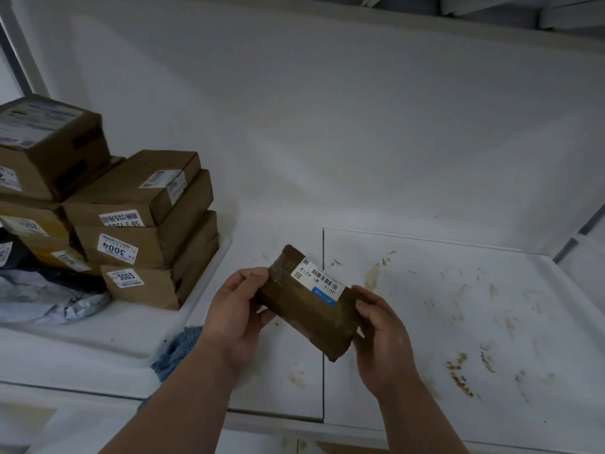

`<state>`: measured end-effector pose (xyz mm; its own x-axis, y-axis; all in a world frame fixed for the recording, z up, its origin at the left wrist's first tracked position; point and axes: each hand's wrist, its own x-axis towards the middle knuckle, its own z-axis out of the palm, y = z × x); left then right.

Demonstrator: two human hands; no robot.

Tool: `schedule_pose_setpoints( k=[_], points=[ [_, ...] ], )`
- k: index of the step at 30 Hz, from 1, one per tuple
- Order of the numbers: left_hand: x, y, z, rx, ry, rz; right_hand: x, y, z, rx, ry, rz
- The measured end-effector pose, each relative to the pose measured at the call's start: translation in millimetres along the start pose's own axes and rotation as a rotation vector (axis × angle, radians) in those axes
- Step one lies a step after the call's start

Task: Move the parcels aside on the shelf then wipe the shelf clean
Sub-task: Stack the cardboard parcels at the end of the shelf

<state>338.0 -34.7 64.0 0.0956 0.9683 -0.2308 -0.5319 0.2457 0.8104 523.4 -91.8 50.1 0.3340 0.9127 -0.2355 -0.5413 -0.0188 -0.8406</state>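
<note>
I hold a small brown taped parcel (pixel 307 306) with a white barcode label above the white shelf (pixel 425 322). My left hand (pixel 237 311) grips its left end, my right hand (pixel 381 335) grips its right end. The parcel is tilted, its label facing up. Brown stains (pixel 460 375) are smeared over the right part of the shelf. A blue cloth (pixel 178 350) lies on the shelf under my left forearm, partly hidden. A stack of brown cardboard parcels (pixel 144 224) stands at the left.
Grey and dark plastic mailer bags (pixel 49 296) lie in front of the stack at the far left. The shelf's white back wall (pixel 327 126) rises behind. Another shelf board (pixel 491 14) runs overhead. A seam (pixel 323 322) divides two shelf panels.
</note>
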Motion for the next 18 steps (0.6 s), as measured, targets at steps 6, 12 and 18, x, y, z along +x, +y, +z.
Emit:
schedule_pose_setpoints(
  k=[6, 12, 18],
  points=[
    [8, 27, -34, -0.127, 0.042, -0.039, -8, 27, 39, 0.077, -0.180, 0.195],
    [9, 30, -62, 0.007, -0.012, -0.255, -7, 49, 68, 0.141, -0.115, 0.163],
    [11, 33, -71, 0.093, -0.074, -0.196, -6, 60, 81, 0.040, -0.096, 0.119]
  ],
)
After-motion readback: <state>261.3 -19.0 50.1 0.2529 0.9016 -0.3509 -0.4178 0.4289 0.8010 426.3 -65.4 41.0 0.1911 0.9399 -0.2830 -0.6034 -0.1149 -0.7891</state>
